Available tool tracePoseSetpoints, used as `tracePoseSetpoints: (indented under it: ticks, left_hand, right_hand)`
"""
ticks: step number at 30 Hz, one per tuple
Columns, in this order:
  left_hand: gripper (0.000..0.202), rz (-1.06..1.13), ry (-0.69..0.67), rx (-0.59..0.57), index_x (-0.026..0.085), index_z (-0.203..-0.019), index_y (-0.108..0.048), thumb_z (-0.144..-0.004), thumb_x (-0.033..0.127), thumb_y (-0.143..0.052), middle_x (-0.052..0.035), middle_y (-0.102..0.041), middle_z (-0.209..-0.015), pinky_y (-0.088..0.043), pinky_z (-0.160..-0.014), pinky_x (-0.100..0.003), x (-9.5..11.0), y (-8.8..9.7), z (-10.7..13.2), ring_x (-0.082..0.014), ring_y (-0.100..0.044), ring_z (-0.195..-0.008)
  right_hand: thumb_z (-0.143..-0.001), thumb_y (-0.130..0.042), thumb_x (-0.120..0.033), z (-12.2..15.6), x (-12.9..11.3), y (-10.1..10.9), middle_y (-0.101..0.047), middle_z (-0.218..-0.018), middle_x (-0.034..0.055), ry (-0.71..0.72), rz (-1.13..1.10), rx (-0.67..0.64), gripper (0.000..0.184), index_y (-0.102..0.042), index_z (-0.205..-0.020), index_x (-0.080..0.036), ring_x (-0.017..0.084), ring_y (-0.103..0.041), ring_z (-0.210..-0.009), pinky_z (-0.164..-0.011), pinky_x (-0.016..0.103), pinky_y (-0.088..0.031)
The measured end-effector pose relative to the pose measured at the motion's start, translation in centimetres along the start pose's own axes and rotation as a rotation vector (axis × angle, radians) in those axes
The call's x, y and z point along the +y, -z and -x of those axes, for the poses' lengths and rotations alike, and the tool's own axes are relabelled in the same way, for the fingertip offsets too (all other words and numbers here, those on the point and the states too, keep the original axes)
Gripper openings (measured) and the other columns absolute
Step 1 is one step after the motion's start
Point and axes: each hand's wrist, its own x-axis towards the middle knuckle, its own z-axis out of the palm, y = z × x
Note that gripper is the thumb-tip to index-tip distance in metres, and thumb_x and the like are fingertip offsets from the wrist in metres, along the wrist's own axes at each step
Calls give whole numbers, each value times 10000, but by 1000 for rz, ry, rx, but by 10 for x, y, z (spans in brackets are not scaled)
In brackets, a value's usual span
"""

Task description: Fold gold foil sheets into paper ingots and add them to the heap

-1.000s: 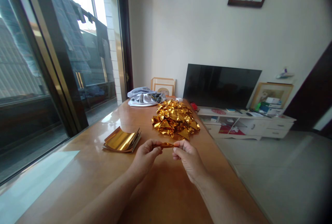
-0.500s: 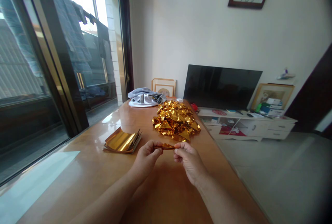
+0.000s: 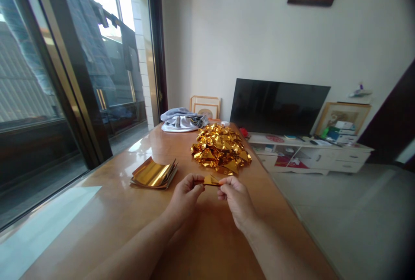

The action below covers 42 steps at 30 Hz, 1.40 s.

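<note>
Over the wooden table point(image 3: 106, 223), my left hand point(image 3: 184, 195) and my right hand point(image 3: 236, 197) each pinch one end of a small folded piece of gold foil paper point(image 3: 210, 180). Both hands are closed on it, thumbs on top. Just beyond them lies a heap of folded gold foil pieces point(image 3: 220, 149). A stack of flat gold foil sheets point(image 3: 153, 174) rests to the left of my left hand.
A bundle of grey cloth point(image 3: 181, 120) lies at the table's far end, with picture frames point(image 3: 205, 106) behind it. A dark television point(image 3: 279, 107) stands on a low white cabinet point(image 3: 311, 154) to the right. A glass sliding door point(image 3: 48, 89) runs along the left.
My hands have drawn closer together, and the gold piece between them has become shorter and more folded. The view has shifted slightly.
</note>
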Motion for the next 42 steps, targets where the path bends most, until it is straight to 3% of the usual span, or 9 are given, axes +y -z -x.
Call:
tracePoseSetpoints:
  ticks: [7, 14, 18, 24, 29, 38, 42]
  left_hand:
    - [350, 99, 59, 40, 155, -1058, -588, -722, 187, -680, -43, -663, -928, -469, -776, -288, -7, 3, -4, -163, -608, -837]
    - [272, 265, 214, -4, 125, -1013, -616, -780, 257, -664, -84, -697, -863, -493, -750, -312, -7, 5, -5, -174, -655, -764]
    - [263, 308, 191, 30, 117, -998, -639, -786, 270, -667, -87, -704, -849, -503, -751, -305, -7, 4, -5, -172, -659, -765]
    - [250, 179, 115, 54, 109, -1000, -676, -800, 258, -668, -81, -710, -871, -501, -742, -272, -10, 1, -6, -146, -646, -757]
    - [353, 183, 107, 61, 125, -1111, -664, -773, 224, -682, -90, -724, -954, -524, -764, -297, -16, -1, -8, -159, -671, -778]
    - [385, 150, 114, 19, 136, -1154, -710, -778, 213, -681, -91, -739, -981, -538, -795, -295, -17, -2, -8, -164, -681, -800]
    - [389, 133, 108, 9, 147, -1137, -732, -754, 204, -700, -80, -740, -995, -534, -790, -276, -18, -1, -10, -150, -663, -795]
  right_hand:
    - [-754, -614, -245, 3, -1, -3, -624, -763, -10, 50, 13, -20, 110, -609, -851, -193, 137, -584, -688, -654, 262, -484]
    - [-768, -607, -237, 4, -2, -4, -609, -775, -23, 85, 15, -54, 100, -598, -859, -198, 123, -568, -684, -656, 249, -481]
    - [-768, -604, -228, 4, -1, -5, -622, -800, -18, 87, 34, -56, 139, -600, -904, -197, 118, -566, -676, -644, 242, -481]
    - [-797, -586, -254, -2, 10, -5, -664, -857, 21, 87, 70, -9, 281, -600, -1071, -188, 149, -610, -733, -686, 280, -519]
    - [-814, -611, -333, -4, 14, -5, -685, -914, 59, 26, 56, 3, 357, -619, -1128, -161, 173, -641, -745, -693, 313, -548]
    - [-778, -665, -378, -8, 16, -5, -707, -848, 47, 41, 39, 10, 430, -673, -1150, -164, 191, -670, -716, -692, 337, -571]
    - [-787, -648, -381, -10, 17, -2, -725, -858, 48, 73, 108, -25, 366, -711, -1090, -184, 201, -685, -714, -688, 343, -575]
